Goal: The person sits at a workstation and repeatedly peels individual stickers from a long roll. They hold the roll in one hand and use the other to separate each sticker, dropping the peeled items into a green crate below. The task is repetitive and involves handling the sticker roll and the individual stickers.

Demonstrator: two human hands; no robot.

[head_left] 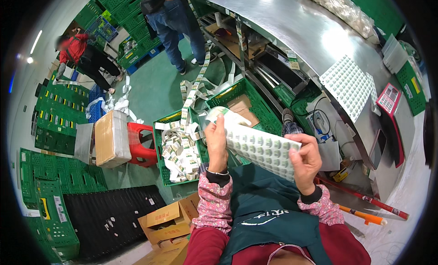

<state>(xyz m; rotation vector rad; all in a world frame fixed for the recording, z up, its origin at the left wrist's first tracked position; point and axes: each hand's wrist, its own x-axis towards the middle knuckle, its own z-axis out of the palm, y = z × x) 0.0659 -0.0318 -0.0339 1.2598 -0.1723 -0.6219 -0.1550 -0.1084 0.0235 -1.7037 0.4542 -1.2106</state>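
A white sheet of round green-and-white stickers (pixel 261 152) is stretched in front of my apron, tilted down to the right. My left hand (pixel 217 144) is closed on its left end, thumb up. My right hand (pixel 305 161) pinches its right end between thumb and fingers. Just behind the sheet's left end shows a pale, curved piece of white material (pixel 230 116); I cannot tell if my left hand touches it. Below and left of my left hand stands a green crate (pixel 165 173) full of folded label strips (pixel 180 151). One long label strip (pixel 196 89) runs from it toward the far floor.
On my right is a steel table (pixel 292 25) with another sticker sheet (pixel 349 84) and a red calculator (pixel 389 98). A second green crate (pixel 269 110) holds cardboard. Left are a red stool (pixel 141 144), a taped carton (pixel 112 138) and stacked crates. Two people (pixel 171 25) stand farther off.
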